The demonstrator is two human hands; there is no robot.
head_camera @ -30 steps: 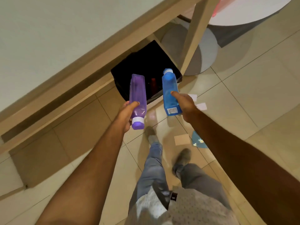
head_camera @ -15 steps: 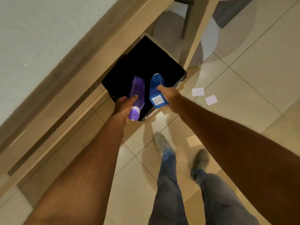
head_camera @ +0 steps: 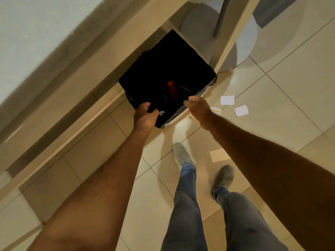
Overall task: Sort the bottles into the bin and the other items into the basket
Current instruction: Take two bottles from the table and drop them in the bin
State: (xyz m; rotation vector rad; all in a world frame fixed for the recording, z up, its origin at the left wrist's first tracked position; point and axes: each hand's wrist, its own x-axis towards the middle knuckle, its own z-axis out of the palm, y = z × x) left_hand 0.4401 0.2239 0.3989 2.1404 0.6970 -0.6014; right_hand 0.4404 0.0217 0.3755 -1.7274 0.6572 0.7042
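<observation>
Both hands hover over the near rim of the black bin (head_camera: 204, 68), which stands on the floor under the tabletop (head_camera: 76, 69). The left hand (head_camera: 145, 117) has its fingers loosely bent, and a small pale-purple bit shows at its fingertips; I cannot tell if it holds something. The right hand (head_camera: 197, 107) looks loosely curled and holds nothing. Inside the bin a red bottle (head_camera: 172, 88) is dimly visible. To do the release well, the hands should let go directly above the opening, then lift straight up without catching the liner.

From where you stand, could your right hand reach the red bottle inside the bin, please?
Probably yes: the right hand hovers at the bin's open rim, and nothing covers the red bottle below.
</observation>
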